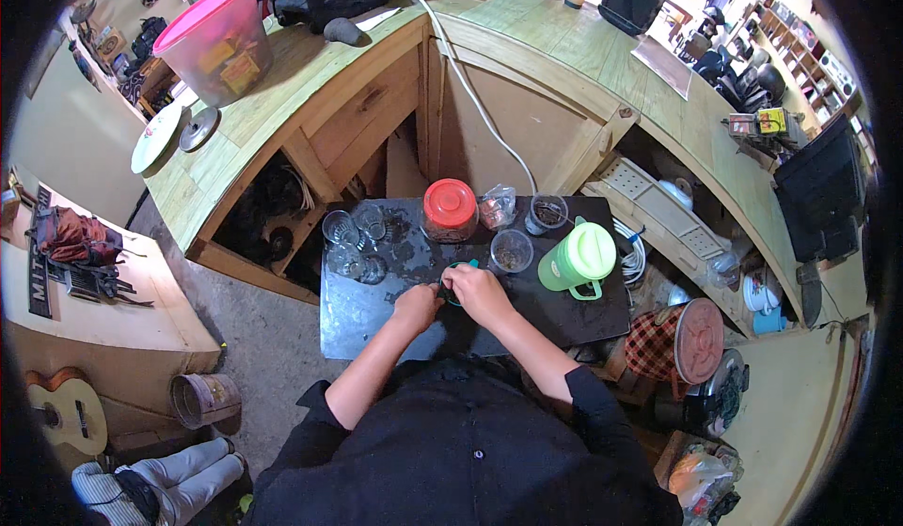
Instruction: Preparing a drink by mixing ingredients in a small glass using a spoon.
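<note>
At the near middle of a dark metal-topped table (357,327), my left hand (419,306) is closed, its fingertips meeting those of my right hand. My right hand (476,296) curls over a small green object (463,264) with a rounded edge; the fingers hide most of it, so its kind is unclear. What the left fingers pinch is hidden too. Just beyond stands a clear jar with a red lid (450,205). Right of my hands are a clear plastic cup (511,251) with dark bits inside, another cup with dark contents (546,214) and a light-green lidded jug (580,257).
Several clear glasses (356,234) stand at the table's left. A crumpled clear bag (498,207) lies by the jar. A white cable (480,103) hangs from the wooden counter (555,27) behind. Left on it is a pink-rimmed tub (218,46); a bucket (204,401) is on the floor.
</note>
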### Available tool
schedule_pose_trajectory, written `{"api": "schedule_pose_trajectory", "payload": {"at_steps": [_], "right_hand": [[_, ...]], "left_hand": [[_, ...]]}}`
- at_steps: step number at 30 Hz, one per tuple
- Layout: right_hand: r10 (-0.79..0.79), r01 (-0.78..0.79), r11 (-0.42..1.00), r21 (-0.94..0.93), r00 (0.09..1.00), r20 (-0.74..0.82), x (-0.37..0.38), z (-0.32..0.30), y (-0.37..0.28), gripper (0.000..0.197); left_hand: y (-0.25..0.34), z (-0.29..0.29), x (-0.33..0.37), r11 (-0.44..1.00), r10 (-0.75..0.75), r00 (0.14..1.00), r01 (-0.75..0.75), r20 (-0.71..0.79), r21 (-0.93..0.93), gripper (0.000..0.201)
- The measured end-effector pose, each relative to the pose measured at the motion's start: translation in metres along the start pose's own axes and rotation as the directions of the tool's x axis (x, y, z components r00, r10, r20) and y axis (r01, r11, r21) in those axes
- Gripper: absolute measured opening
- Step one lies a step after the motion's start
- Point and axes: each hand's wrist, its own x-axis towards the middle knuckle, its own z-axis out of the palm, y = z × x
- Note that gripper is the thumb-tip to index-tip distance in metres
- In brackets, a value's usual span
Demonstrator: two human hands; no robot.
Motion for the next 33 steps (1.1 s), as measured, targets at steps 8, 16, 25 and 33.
{"api": "schedule_pose_trajectory", "payload": {"at_steps": [8, 16, 25, 33], "right_hand": [[0.064, -0.065, 0.998, -0.013, 0.996, -0.067, 0.025, 0.000, 0.017, 0.003], [0.256, -0.231, 0.956, 0.182, 0.958, -0.130, 0.019, 0.007, 0.047, 0.007], [0.063, -0.074, 0.990, -0.124, 0.994, -0.093, 0.008, 0.008, 0.009, 0.004], [-0.015, 0.012, 0.989, -0.147, 1.000, -0.018, 0.008, 0.007, -0.009, 0.007]], "left_hand": [[0.004, -0.004, 0.000, 1.000, -0.016, 0.999, 0.016, 0.032, 0.006, 0.030], [0.005, -0.003, 0.000, 1.000, 0.023, 1.000, -0.023, 0.007, 0.012, 0.029], [-0.003, -0.002, 0.001, 1.000, 0.000, 1.000, 0.000, 0.028, -0.003, 0.029], [0.000, -0.002, 0.001, 1.000, -0.010, 0.998, 0.009, 0.057, 0.018, 0.026]]}}
